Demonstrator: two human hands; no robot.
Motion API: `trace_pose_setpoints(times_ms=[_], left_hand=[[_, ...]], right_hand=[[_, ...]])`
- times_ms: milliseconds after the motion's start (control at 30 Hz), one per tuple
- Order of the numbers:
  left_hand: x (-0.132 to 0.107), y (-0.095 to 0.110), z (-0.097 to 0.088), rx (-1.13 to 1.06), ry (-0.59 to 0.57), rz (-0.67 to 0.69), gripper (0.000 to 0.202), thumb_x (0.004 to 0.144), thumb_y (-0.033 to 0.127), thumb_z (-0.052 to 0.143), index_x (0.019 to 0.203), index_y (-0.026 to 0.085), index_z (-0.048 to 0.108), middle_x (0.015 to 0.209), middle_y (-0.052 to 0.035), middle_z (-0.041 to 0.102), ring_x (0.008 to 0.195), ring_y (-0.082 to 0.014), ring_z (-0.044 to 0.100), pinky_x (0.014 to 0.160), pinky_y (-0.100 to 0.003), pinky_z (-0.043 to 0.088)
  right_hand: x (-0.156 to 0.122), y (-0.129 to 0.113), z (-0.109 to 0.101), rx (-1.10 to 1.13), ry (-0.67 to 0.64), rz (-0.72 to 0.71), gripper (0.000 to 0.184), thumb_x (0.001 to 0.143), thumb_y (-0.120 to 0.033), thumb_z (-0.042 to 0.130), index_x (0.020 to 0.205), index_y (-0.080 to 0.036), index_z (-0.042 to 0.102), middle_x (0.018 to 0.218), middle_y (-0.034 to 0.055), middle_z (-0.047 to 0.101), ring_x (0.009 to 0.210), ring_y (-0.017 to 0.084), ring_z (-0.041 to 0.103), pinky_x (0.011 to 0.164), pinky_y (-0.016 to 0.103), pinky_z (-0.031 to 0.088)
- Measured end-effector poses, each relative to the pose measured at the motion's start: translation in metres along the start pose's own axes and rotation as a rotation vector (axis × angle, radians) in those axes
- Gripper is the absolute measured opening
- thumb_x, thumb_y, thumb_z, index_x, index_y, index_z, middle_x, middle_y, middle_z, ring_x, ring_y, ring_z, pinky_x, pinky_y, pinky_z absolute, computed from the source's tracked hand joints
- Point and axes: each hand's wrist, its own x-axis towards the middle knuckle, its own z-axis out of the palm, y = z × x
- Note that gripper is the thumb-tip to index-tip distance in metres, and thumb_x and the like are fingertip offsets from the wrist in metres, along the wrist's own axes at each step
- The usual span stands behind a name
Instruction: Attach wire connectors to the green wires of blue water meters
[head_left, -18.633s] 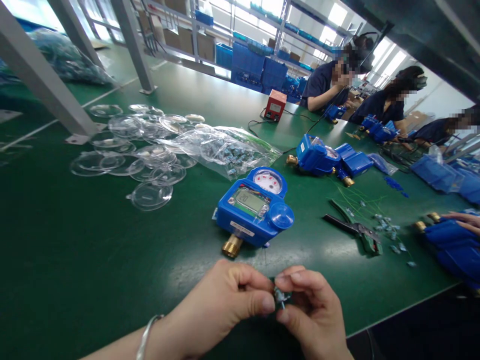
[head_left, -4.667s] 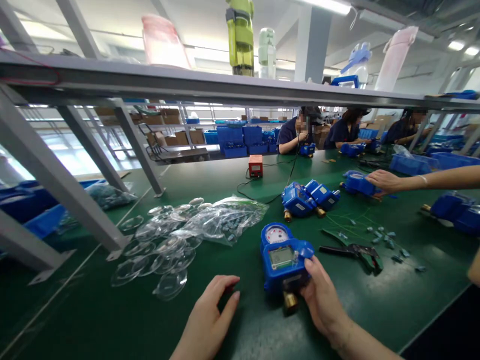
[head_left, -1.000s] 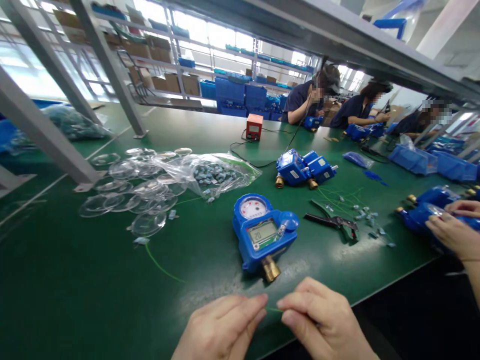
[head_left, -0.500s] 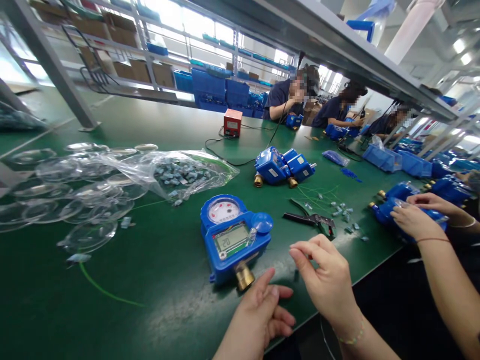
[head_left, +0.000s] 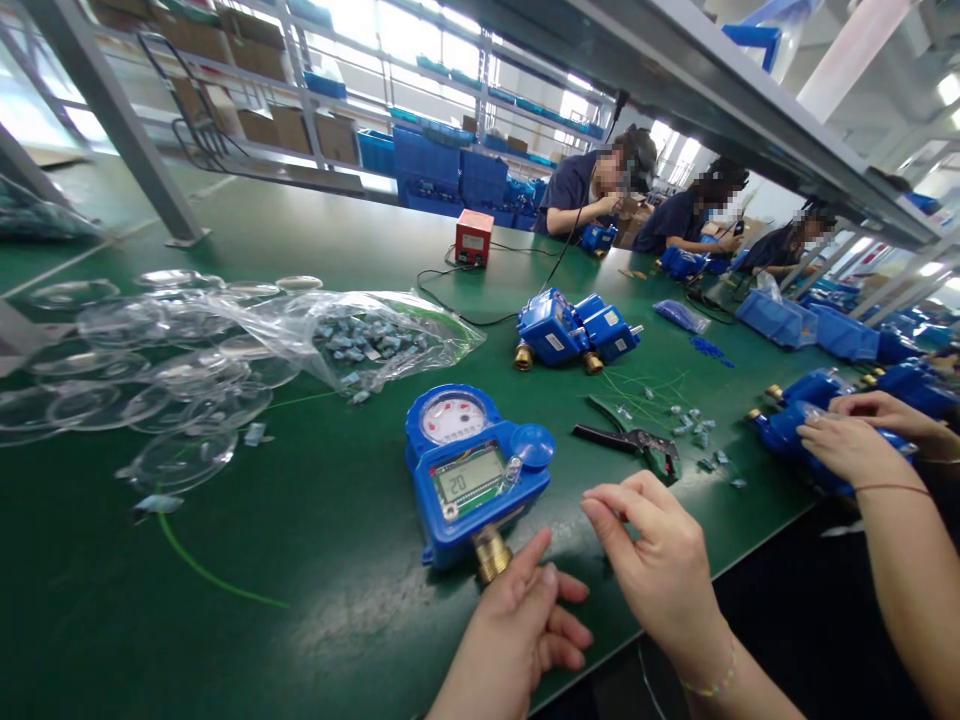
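Note:
A blue water meter [head_left: 465, 480] with a round dial, a lit digit display and a raised round cap lies on the green bench in front of me. Its brass threaded end [head_left: 493, 555] points toward me. Beside that brass end is my left hand [head_left: 529, 610], palm turned inward and fingers apart, holding nothing I can see. My right hand [head_left: 656, 550] hovers just right of the meter, thumb and forefinger pinched together. Anything between those fingertips is too small to make out. Beyond it lie black-handled pliers [head_left: 637, 440] and several small grey-blue seal tags [head_left: 697, 425] with green wires.
Clear round covers [head_left: 184, 455] and a plastic bag of seal tags [head_left: 367, 340] occupy the left. Two blue meters [head_left: 555, 325] and a red box [head_left: 474, 238] stand farther back. At right, a co-worker's hands [head_left: 855, 440] touch another meter. A shelf beam [head_left: 675, 60] crosses overhead.
The view has shifted slightly, so the bench things sit a little farther right. Both my hands keep nearly the same pose, and the meter stays where it lay.

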Motion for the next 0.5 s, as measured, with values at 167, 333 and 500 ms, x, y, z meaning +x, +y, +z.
trace_pose_setpoints(times_ms=[167,333,500], left_hand=[[-0.0012,0.0025,-0.0027,-0.015,-0.019,-0.015,0.058,0.08,0.024,0.062,0.131,0.013,0.037,0.082,-0.006,0.062,0.055,-0.0108,0.059,0.046,-0.02,0.046],[-0.0009,0.0033,-0.0049,-0.029,-0.034,-0.025,0.061,0.079,0.026,0.064,0.133,0.015,0.037,0.081,-0.0058,0.062,0.056,-0.0115,0.059,0.047,-0.021,0.047],[0.0007,0.0023,-0.0063,-0.045,-0.044,-0.033,0.064,0.078,0.027,0.065,0.134,0.014,0.036,0.081,-0.0057,0.062,0.056,-0.0118,0.059,0.047,-0.022,0.047]], right_hand=[[0.0002,-0.0011,-0.0016,-0.01,-0.009,-0.012,0.012,0.088,-0.021,0.053,0.088,-0.019,0.065,0.076,0.0026,0.055,0.07,0.014,0.053,0.064,0.028,0.043],[0.0006,-0.0004,-0.0023,-0.012,-0.002,-0.03,0.012,0.088,-0.021,0.053,0.089,-0.019,0.065,0.075,0.0024,0.055,0.068,0.014,0.053,0.062,0.027,0.043],[-0.0003,0.0015,-0.0005,-0.019,-0.019,-0.026,0.012,0.088,-0.022,0.053,0.089,-0.019,0.065,0.076,0.0026,0.055,0.069,0.014,0.053,0.063,0.027,0.044]])
